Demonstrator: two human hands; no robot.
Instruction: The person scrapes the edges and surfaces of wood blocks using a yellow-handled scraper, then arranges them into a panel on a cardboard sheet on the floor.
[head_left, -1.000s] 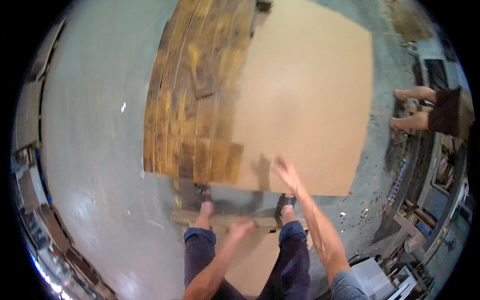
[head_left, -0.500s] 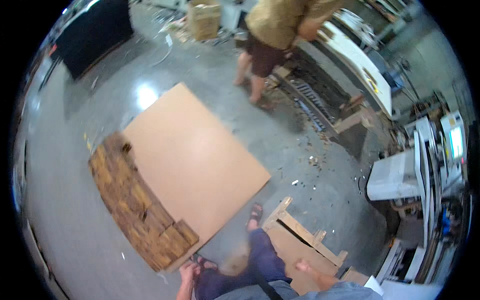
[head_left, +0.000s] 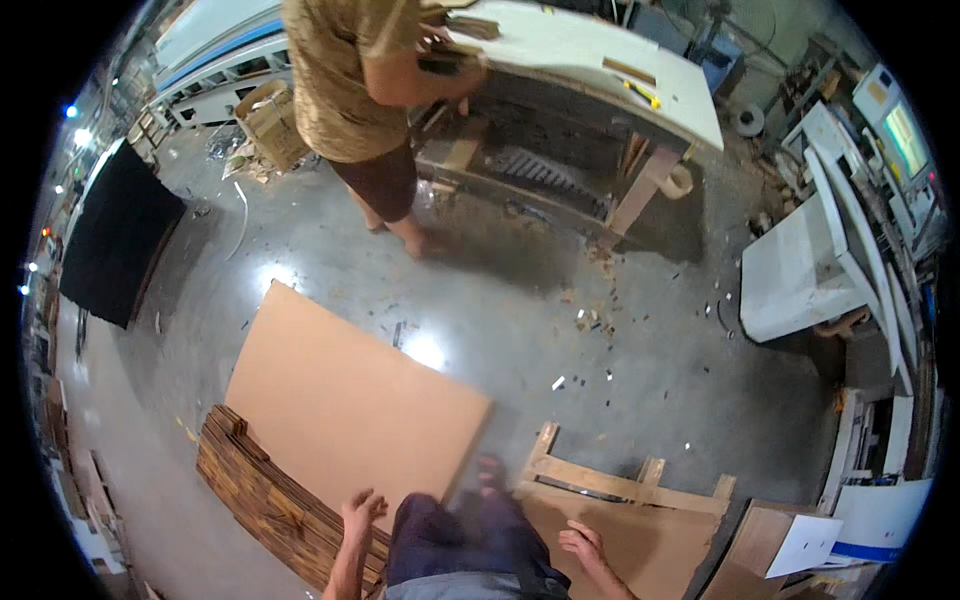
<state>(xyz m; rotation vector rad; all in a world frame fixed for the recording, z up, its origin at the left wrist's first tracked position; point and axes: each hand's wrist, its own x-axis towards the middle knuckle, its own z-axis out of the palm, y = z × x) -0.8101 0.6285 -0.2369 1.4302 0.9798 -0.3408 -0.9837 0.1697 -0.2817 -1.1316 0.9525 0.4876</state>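
Note:
My left hand (head_left: 363, 508) is raised beside my thigh with its fingers loosely apart and nothing in them. It is nearest to a stack of dark brown wood-patterned boards (head_left: 290, 515), which lies along the near left edge of a large tan sheet (head_left: 350, 400) on the floor. On the right, my right hand (head_left: 583, 545) hangs with fingers apart and holds nothing. Below it a brown board (head_left: 640, 540) rests on a wooden pallet (head_left: 600, 478). I cannot tell whether the hand touches that board.
Another person (head_left: 350, 90) stands at a white-topped workbench (head_left: 580, 45), their hands at some brown pieces. A cardboard box (head_left: 272, 125) and a black panel (head_left: 120, 230) stand far left. Small scraps (head_left: 590, 320) litter the floor. A machine (head_left: 805, 270) with a screen stands right.
My view has swung upward and shifted, bringing more of the workbench in. My left hand has come up from beside the boards' near end. My right hand still hangs over the pallet side.

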